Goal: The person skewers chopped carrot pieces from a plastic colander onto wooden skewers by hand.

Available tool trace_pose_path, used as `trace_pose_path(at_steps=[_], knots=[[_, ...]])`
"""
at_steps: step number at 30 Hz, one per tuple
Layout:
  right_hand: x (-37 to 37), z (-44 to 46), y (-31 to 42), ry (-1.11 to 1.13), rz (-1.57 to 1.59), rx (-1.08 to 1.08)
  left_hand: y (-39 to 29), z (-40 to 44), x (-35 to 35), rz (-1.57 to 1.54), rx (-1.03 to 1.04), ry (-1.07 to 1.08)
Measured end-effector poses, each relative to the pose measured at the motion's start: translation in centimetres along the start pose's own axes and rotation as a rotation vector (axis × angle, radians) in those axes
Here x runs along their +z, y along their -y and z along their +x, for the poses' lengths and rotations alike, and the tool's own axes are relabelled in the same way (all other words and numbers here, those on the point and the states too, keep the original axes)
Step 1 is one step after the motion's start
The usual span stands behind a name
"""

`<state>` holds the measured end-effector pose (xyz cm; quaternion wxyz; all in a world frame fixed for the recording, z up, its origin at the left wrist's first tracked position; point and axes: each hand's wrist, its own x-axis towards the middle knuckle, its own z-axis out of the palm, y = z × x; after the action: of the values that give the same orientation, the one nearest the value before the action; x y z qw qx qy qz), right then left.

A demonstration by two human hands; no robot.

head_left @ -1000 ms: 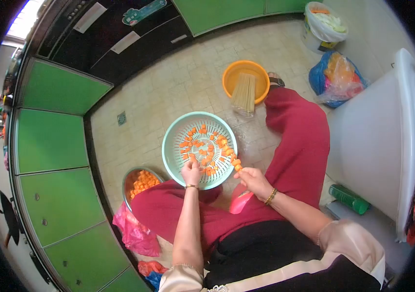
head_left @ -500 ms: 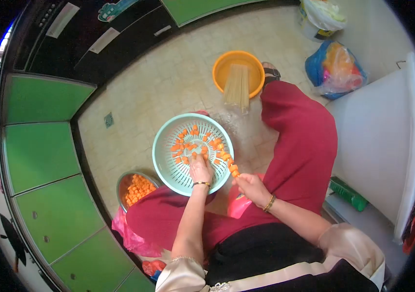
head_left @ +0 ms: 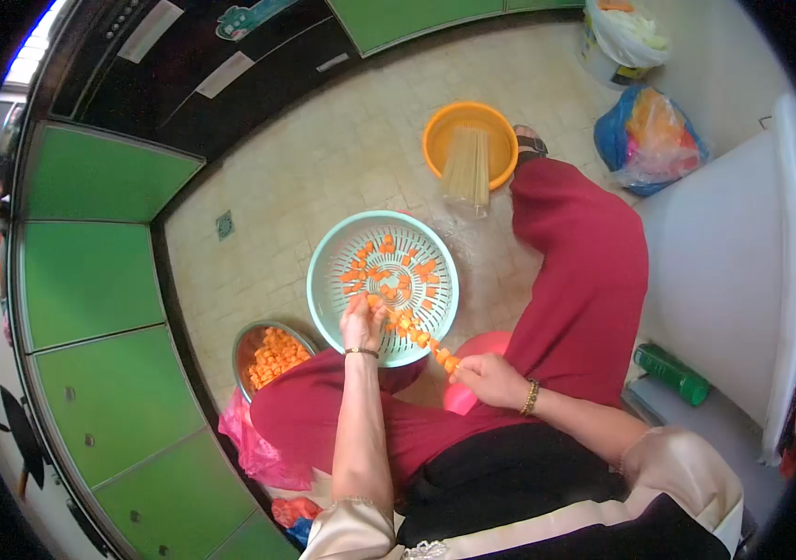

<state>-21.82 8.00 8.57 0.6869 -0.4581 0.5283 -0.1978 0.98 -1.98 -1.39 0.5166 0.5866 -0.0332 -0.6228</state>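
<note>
A light green slotted basket (head_left: 323,308) stands in front of me with several orange carrot pieces (head_left: 387,245) spread over its bottom. My right hand (head_left: 493,378) is closed on the near end of a skewer threaded with carrot pieces (head_left: 423,338), beside the basket's lower right rim. The skewer slants up to the left across the basket. At its far end my left hand (head_left: 362,322) is pinched on a carrot piece (head_left: 374,301), over the lower left of the basket.
A metal bowl (head_left: 242,347) of carrot cubes and a pink bag (head_left: 263,448) lie at left. An orange basin (head_left: 433,154) holds a bundle of thin sticks (head_left: 466,173). A blue bag (head_left: 614,131) and a lined bucket (head_left: 603,61) stand at upper right.
My left hand has come up from the basket's bottom to the skewer's far end with a carrot piece. The skewer has swung down to the left, and my right hand has moved slightly lower.
</note>
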Motion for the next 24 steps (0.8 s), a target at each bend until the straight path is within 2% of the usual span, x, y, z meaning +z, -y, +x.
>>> trace_pose_path(at_steps=[4, 11, 24], knots=[[0.5, -0.6, 0.1, -0.012, -0.035, -0.029, 0.5, -0.4, -0.9, -0.071, -0.039, 0.077], [0.8, -1.4, 1.0, -0.006, -0.149, -0.050, 0.2, -2.8, -0.5, -0.061, 0.044, 0.090], [1.1, -1.8, 0.2, -0.009, -0.142, -0.066, -0.2, -4.0, -0.5, 0.003, 0.063, 0.038]])
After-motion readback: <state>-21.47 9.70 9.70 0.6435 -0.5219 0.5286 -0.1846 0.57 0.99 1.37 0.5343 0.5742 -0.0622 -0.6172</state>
